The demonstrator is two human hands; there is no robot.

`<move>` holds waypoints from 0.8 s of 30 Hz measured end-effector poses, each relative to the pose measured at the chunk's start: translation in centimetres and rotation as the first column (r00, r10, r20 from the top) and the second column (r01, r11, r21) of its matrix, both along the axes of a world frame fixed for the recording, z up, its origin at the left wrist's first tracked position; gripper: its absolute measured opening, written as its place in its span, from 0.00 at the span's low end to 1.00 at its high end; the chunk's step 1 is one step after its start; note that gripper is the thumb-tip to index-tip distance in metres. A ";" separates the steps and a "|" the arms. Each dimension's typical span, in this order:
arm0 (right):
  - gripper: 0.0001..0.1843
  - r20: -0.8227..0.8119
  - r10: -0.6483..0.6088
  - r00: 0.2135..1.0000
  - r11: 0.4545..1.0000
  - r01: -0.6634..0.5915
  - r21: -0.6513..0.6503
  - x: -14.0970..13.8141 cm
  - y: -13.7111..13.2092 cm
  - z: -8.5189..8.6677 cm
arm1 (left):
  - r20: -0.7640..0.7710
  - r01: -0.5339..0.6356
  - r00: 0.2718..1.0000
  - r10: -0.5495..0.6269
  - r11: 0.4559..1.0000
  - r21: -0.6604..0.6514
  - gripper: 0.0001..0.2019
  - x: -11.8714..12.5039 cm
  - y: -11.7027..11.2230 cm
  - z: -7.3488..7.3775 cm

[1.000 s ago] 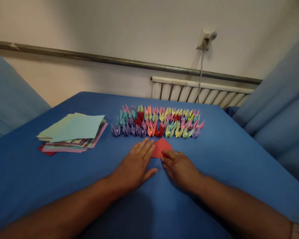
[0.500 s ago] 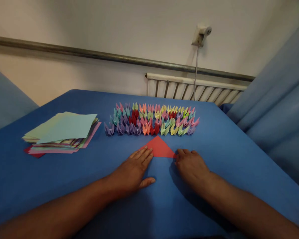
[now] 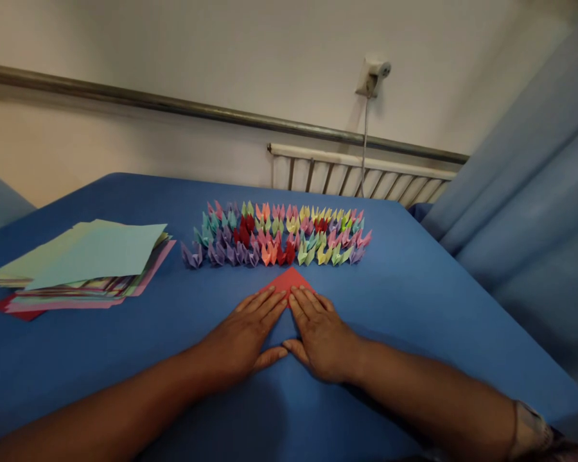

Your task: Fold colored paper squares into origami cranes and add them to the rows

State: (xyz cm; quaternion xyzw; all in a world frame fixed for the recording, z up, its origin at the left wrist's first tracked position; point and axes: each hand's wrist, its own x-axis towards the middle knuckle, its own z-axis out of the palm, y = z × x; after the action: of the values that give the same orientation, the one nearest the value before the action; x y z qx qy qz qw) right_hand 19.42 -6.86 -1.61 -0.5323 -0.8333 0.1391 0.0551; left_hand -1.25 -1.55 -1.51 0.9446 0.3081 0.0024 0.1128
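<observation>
A red sheet of paper, folded into a triangle, lies flat on the blue table with its tip pointing away from me. Across its left part rests my left hand, palm down with fingers stretched out. My right hand presses flat on the right part, fingers extended. The two thumbs nearly meet below the paper, and the fingertips are close together over its middle. Much of the triangle is hidden under both hands. Just beyond its tip stand rows of folded paper cranes in many colours.
A stack of coloured paper sheets lies on the left of the blue table. A radiator and a metal rail run along the wall behind. Blue curtain hangs at the right. A cord drops from a wall socket.
My right hand has moved left from the triangle's right corner and now lies flat beside my left hand. My left hand stays on the paper. The view has shifted slightly to the right.
</observation>
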 end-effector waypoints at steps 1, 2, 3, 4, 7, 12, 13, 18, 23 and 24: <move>0.42 0.003 -0.003 1.000 1.000 0.003 -0.003 0.1 0.0 0.1 | -0.003 -0.004 1.000 0.004 1.000 0.007 0.40 -0.1 0.0 -0.1; 0.42 0.006 -0.009 1.000 1.000 0.009 -0.003 0.1 0.1 0.1 | -0.002 -0.009 1.000 0.009 1.000 0.015 0.40 -0.3 0.0 -0.1; 0.43 0.009 -0.017 1.000 1.000 0.017 -0.001 0.2 0.1 0.1 | 0.002 -0.015 1.000 0.015 1.000 0.025 0.40 -0.4 0.0 -0.2; 0.44 0.011 -0.026 1.000 1.000 0.026 0.002 0.3 0.2 0.1 | 0.007 -0.025 1.000 0.025 0.999 0.035 0.40 -0.6 0.1 -0.2; 0.46 0.013 -0.064 0.998 0.998 0.064 0.014 0.7 0.5 -0.1 | 0.008 -0.075 0.997 0.075 0.995 0.071 0.42 -1.0 0.4 -0.2; 0.47 0.007 -0.108 0.994 0.993 0.108 0.047 1.0 0.8 -0.6 | 0.016 -0.179 0.984 0.179 0.976 0.125 0.45 -0.9 0.9 -0.1; 0.47 0.007 -0.104 0.995 0.993 0.104 0.052 0.9 0.9 -0.7 | 0.023 -0.175 0.984 0.174 0.976 0.132 0.45 -0.8 0.8 -0.1; 0.41 0.011 -0.040 0.999 0.996 0.039 0.083 0.7 0.7 -0.2 | -0.002 -0.016 1.000 0.016 0.999 0.034 0.43 0.1 -0.1 0.0; 0.33 0.024 0.077 0.997 0.991 -0.079 0.104 0.6 0.3 0.5 | -0.046 0.019 0.999 -0.019 1.000 -0.015 0.42 0.0 -0.4 0.3; 0.31 0.038 0.082 0.996 0.990 -0.086 0.107 0.6 0.2 0.6 | -0.064 0.015 0.998 -0.016 1.000 -0.006 0.42 0.0 -0.4 0.5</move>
State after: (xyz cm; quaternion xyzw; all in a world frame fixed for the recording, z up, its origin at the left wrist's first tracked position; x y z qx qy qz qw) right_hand 19.98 -6.68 -0.97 -0.4951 -0.8621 0.0867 0.0641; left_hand -1.28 -1.95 -1.02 0.9463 0.3043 -0.0293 0.1053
